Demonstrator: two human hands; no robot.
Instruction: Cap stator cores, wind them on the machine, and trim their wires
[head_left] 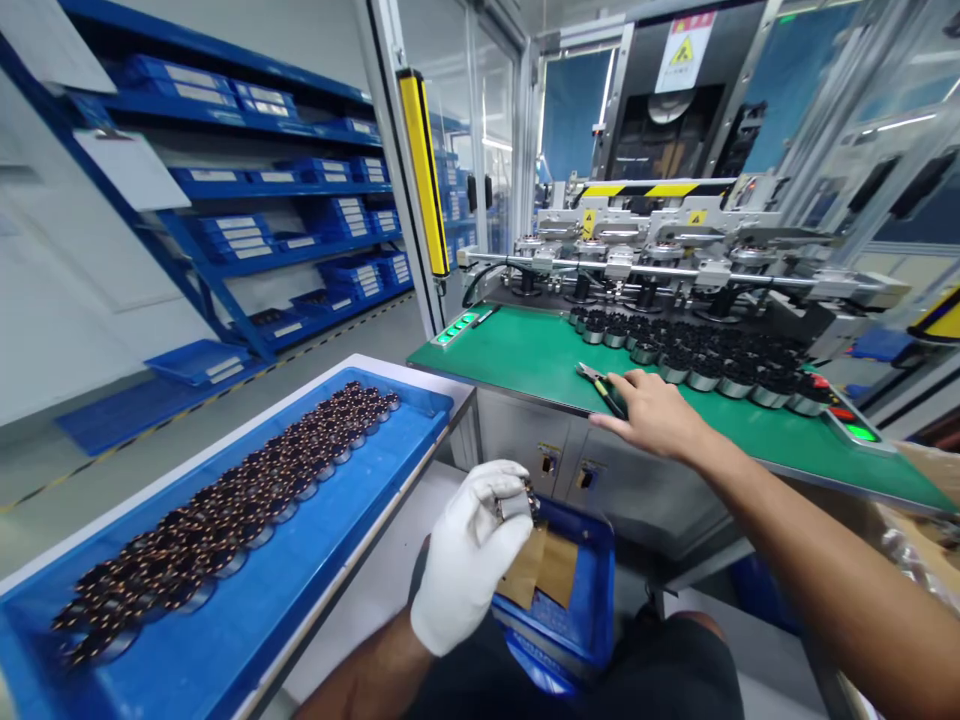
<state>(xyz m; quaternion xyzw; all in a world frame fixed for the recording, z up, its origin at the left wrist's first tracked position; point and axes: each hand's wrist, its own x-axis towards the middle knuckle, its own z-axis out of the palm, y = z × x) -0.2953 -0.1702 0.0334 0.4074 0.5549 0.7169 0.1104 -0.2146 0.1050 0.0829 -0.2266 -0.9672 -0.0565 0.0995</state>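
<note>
My left hand, in a white glove, is closed around a small round wound-coil part held over a small blue bin on my lap. My bare right hand rests on the green mat with its fingers on green-handled cutters. Several rows of the same dark coil parts stand on the mat just beyond that hand.
A long blue tray at my left holds several rows of copper-wound parts. Behind the mat stands a machine with fixtures. A yellow light-curtain post rises at the mat's left corner. Blue shelving lines the left wall.
</note>
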